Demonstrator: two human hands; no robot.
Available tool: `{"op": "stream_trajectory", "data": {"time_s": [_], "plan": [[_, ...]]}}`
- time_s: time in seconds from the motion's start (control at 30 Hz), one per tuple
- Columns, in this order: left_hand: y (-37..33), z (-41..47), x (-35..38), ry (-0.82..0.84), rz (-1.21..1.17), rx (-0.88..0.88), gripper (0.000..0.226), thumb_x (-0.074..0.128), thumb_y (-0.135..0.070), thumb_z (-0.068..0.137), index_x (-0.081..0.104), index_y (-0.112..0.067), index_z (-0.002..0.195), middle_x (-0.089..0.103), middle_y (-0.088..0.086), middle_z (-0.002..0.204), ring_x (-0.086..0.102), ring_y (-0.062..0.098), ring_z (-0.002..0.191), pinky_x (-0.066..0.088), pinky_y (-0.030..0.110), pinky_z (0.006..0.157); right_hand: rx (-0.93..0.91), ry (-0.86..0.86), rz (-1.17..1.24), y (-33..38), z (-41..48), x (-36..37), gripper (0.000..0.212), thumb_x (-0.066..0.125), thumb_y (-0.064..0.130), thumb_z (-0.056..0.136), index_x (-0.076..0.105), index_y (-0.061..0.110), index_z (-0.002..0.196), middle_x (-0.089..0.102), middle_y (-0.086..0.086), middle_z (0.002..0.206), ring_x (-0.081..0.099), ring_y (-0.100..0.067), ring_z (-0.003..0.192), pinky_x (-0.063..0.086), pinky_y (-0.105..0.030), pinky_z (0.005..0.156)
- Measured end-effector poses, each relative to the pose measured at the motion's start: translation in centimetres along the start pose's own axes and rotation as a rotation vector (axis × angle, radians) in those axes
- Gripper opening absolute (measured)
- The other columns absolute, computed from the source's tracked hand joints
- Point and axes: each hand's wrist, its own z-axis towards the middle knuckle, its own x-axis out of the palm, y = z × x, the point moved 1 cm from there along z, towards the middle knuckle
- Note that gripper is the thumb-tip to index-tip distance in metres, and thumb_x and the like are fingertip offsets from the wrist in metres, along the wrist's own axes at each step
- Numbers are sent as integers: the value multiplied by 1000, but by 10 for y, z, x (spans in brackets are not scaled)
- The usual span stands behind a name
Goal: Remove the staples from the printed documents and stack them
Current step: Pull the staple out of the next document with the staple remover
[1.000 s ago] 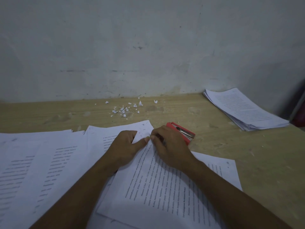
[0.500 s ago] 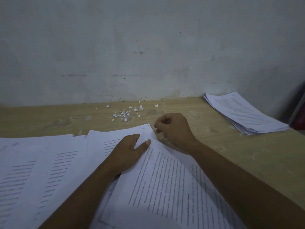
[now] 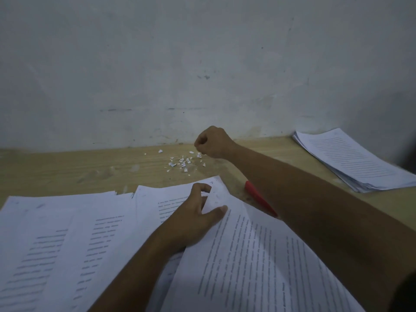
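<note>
beside the wall, at the far edge of the wooden table (image 3: 67, 167), the right hand (image 3: 212, 143) is hovering over a little heap of paper scraps (image 3: 182, 162), its fingers bunching tight together. whether it is pinching a staple or a scrap is too small to tell. the left hand (image 3: 198, 213) is resting on the top corner of the document (image 3: 247, 255) just in front of the person, thumb stretching flat and fingers loosely bending, pinning rather than gripping. that document is lying nearest the left hand, its long axis slanting from that corner toward the near right. the finished stack (image 3: 351, 158) is sitting well apart on the right, beyond the right forearm, so the right arm is looking like the nearer one for carrying it across. the red staple remover (image 3: 258, 199) is peeking out beside that forearm, between document and stack. more sheets (image 3: 56, 233) are lying spread on the left.
</note>
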Motion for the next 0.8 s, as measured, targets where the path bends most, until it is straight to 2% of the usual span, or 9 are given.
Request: {"op": "stream_trajectory", "data": {"time_s": [0.1,0.17,0.23,0.33,0.43,0.53,0.63,0.7,0.8], "plan": [[3,0,-3,39,-136,5,35,70,-33,88,43,-31,110,69,-1,119,71,19,96,57,45,89,13,-28,-28,-3,1,-2,28,62,15,95,71,-8,83,72,-17,85,67,-25,79,44,-20,67],[4,0,-5,29,-186,29,37,76,-29,81,53,-21,108,73,3,109,71,24,96,55,52,91,30,-25,-82,-8,-2,-5,42,55,19,98,55,-4,63,56,-15,61,51,-25,56,36,-17,53],[5,-3,-6,13,-228,53,30,76,-22,84,61,-13,108,75,5,104,72,26,96,55,52,91,34,-35,-129,-15,-9,-11,46,50,19,99,41,6,56,39,-9,51,36,-20,46,29,-16,45],[3,-5,-4,-9,-270,91,23,66,-18,91,63,-9,112,75,6,104,73,26,95,57,48,89,91,-55,-125,-27,-29,-23,34,54,16,94,48,5,63,49,-14,61,43,-20,54,31,-17,46],[1,-6,-3,-56,-269,122,17,61,-23,95,59,-19,112,75,9,104,71,29,97,56,49,89,161,-49,-67,-44,-58,-35,8,60,14,88,58,6,87,58,-7,84,52,-19,76,40,-24,62],[0,-5,-2,-64,-216,159,16,56,-25,98,56,-27,113,75,12,101,71,36,95,55,52,86,234,17,-159,-64,-89,-37,35,61,42,90,54,11,103,58,-4,98,53,-21,89,43,-32,75],[0,-4,-1,-67,-153,156,17,54,-26,99,54,-25,116,77,3,92,74,26,84,58,38,78,327,112,-380,-79,-115,-31,73,43,78,84,52,14,118,56,-7,111,55,-26,103,48,-42,89],[2,-2,0,-95,-90,130,16,55,-32,98,56,-25,113,77,-9,81,71,5,72,53,15,65,345,153,-365,-87,-128,-24,73,40,76,86,50,13,122,53,-9,116,52,-28,109,47,-45,92],[5,1,1,-132,20,115,19,55,-38,97,60,-23,108,75,-8,79,65,-4,66,45,9,59,301,138,-357,-95,-140,-14,55,40,61,95,52,12,116,49,-11,111,50,-28,104,46,-44,92]]}}
